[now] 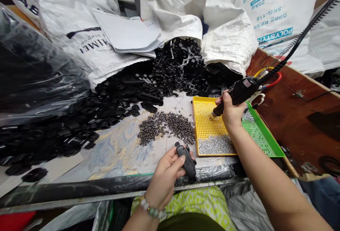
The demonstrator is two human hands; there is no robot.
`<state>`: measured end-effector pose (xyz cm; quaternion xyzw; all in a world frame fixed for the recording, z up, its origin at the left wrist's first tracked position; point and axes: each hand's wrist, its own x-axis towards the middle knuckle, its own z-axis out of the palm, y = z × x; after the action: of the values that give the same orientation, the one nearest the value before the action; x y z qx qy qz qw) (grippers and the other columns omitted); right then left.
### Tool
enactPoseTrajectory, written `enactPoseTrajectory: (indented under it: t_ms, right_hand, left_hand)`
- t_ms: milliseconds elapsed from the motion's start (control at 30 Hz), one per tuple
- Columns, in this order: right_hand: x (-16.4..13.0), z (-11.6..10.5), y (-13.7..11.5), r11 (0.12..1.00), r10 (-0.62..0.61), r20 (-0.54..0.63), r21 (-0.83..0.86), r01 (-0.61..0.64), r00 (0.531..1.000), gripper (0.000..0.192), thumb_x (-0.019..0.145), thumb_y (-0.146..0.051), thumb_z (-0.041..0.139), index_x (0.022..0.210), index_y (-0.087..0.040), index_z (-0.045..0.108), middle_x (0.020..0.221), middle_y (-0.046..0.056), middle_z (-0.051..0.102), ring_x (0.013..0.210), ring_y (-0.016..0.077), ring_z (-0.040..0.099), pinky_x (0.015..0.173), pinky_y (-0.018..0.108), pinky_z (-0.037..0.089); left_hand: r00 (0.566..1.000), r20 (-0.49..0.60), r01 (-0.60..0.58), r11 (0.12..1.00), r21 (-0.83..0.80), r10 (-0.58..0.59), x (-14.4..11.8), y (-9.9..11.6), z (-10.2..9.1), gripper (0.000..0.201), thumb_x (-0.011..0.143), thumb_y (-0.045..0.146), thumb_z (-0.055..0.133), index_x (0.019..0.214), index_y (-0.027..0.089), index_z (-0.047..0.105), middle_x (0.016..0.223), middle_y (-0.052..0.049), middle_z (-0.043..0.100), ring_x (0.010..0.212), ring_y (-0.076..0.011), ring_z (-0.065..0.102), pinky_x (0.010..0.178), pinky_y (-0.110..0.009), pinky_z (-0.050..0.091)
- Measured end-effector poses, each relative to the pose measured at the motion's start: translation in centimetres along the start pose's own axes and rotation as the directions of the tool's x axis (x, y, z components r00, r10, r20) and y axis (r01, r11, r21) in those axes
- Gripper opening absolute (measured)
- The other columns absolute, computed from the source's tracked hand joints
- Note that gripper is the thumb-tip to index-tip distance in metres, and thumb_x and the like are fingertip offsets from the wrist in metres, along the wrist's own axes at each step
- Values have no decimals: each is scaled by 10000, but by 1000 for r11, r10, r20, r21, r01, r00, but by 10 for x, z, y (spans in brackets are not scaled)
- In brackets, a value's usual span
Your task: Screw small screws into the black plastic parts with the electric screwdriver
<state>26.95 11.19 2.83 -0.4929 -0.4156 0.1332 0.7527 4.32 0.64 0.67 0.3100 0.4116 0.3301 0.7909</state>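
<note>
A cluttered worktable [117, 155], its pale top printed with faded blue and yellow swirls, spreads beyond the fingers, its dark front edge running beneath the left wrist. The fingers of the left hand [168, 169] are closed around a black plastic part [187, 162], thumb on its upper face, near that edge. Those of the right hand [233, 112] wrap a black power screwdriver [241, 91], its tip over a yellow tray [207, 117]; I cannot tell whether it touches. Silver screws [215, 145] lie in the tray's near end, between the two hands, and a green tray [277, 151] sits just right of it. Past the left fingertips spreads a pile of small dark pieces [180, 126]. Farther from both hands, black parts [175, 64] are heaped at the mouths of white sacks [172, 0], with papers [130, 34] on one. A reddish-brown wooden panel [297, 121] stands to the right of the right hand, and clear plastic sheeting [34, 68] bulges far left of the left.
</note>
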Motion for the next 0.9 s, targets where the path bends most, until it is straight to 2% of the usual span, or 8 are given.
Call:
enactPoseTrajectory:
  t_ms: [167, 300, 400, 500, 667, 800, 900]
  right_hand:
    - [1, 1, -13, 997, -5, 12, 82, 4, 1000, 223, 717, -355, 648, 817, -165, 589, 601, -43, 567, 479, 84, 555, 488, 234, 476]
    - [-14, 8, -48, 980, -49, 2, 194, 47, 999, 176, 746, -333, 610, 828, -181, 579, 707, -36, 533, 487, 74, 562, 465, 228, 464]
    - [-40, 15, -80, 970, -33, 149, 244, -5, 988, 182, 755, -356, 569, 823, -187, 569, 756, -22, 512, 496, 81, 570, 452, 233, 454]
    - [-66, 20, -100, 950, -3, 326, 295, -99, 945, 240, 734, -402, 568, 859, -198, 555, 774, -15, 507, 507, 88, 567, 463, 246, 456]
    - [-83, 24, -107, 932, 8, 438, 322, -165, 899, 248, 746, -410, 559, 895, -212, 544, 713, -18, 512, 524, 107, 551, 475, 262, 447]
    - [-85, 23, -105, 940, -20, 456, 312, -139, 890, 236, 760, -384, 556, 917, -208, 550, 736, -13, 520, 529, 117, 559, 501, 289, 455]
    - [-87, 19, -107, 934, -23, 487, 323, -155, 873, 225, 763, -363, 554, 923, -204, 550, 774, -4, 517, 543, 119, 567, 502, 293, 454]
  left_hand:
    - [1000, -19, -6, 1000, -22, 6, 1, -1, 1, 334, 786, 272, 577, 1077, 136, 485, 1059, -144, 627, 974, -231, 601, 794, -342, 489]
    - [1000, -2, -13, 1000, -6, 12, 2, -2, 2, 295, 799, 243, 555, 1060, 126, 483, 1039, -149, 632, 939, -228, 613, 752, -333, 494]
    - [999, 13, -32, 999, -28, 32, 2, -2, 0, 250, 812, 228, 538, 1037, 130, 492, 1046, -143, 628, 944, -222, 611, 738, -316, 494]
    - [999, 17, -49, 996, -73, 50, -1, -2, -2, 252, 828, 252, 526, 1055, 150, 484, 1025, -121, 633, 923, -208, 617, 729, -304, 491]
    - [999, -11, -50, 997, -58, 50, -1, -3, 1, 206, 817, 306, 544, 947, 149, 516, 894, -83, 647, 794, -179, 624, 630, -249, 460]
    - [993, -60, -104, 994, 11, 105, 0, -9, 3, 207, 790, 299, 589, 932, 157, 540, 812, -42, 631, 708, -125, 571, 557, -188, 375]
    - [990, -73, -120, 993, 1, 119, -2, -12, 2, 204, 783, 302, 602, 932, 171, 556, 775, -15, 604, 684, -104, 532, 561, -182, 354]
